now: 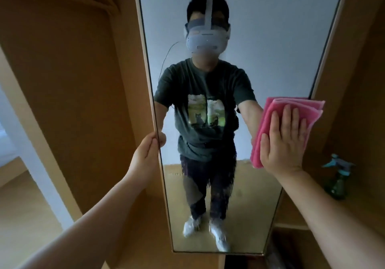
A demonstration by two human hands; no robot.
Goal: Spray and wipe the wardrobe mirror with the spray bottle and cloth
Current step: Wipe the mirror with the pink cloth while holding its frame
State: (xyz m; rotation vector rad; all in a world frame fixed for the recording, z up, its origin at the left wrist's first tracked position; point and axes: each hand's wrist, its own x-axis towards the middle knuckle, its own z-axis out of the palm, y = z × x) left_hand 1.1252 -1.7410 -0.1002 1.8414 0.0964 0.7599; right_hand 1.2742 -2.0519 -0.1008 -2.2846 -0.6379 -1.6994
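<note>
Two hands at work here: your right hand (284, 141) lies flat, fingers straight and spread, pressing the folded pink cloth (277, 122) against the mirror (239, 39) near its right edge, about mid-height. Your left hand (146, 154) curls round the mirror's left edge, thumb on the glass side, steadying the wardrobe door (83, 81). The spray bottle (338, 180) stands well apart on the shelf (354, 208) to the right, untouched for now.

That cloth looks soft and limp, folded into several layers, so it'll likely bunch or slip if you push with fingertips only; keep the whole palm on it. The glass is hard, slick and breakable, and the door probably swings, so that grip on the frame edge is the right place to brace. There's a mottled, streaky patch low on the mirror, possibly spray. The bottle looks light; take it by the neck under the trigger.
</note>
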